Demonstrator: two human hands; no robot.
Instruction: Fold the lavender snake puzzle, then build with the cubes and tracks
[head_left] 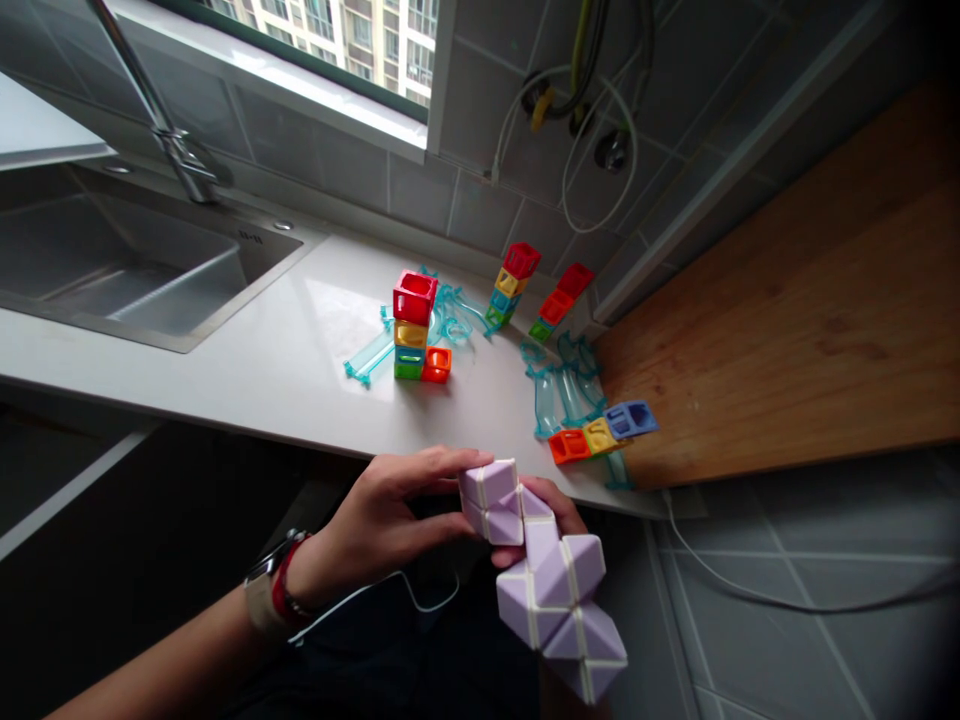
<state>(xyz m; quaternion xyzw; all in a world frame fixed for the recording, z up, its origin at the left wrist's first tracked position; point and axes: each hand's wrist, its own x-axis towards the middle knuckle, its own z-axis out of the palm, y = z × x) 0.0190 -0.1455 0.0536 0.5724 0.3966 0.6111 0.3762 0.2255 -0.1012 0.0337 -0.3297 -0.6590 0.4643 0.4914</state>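
A lilac folding snake puzzle (551, 575) with white edges is held in front of the counter, bent into a chunky zigzag of wedges. My left hand (409, 505) pinches its upper left end between thumb and fingers. Behind the puzzle, my right hand (555, 500) grips the middle part; some of its fingers are hidden by the wedges. The lower end of the puzzle sticks out toward me. A watch and a red bracelet (283, 580) are on my left wrist.
On the white counter (330, 410) stand stacks of coloured cubes (411, 335), more cubes (504, 285) at the back, and a row (600, 435) near the right edge. Clear teal track pieces (562, 390) lie around them. A sink (172, 270) is at left, a wooden board (787, 300) at right.
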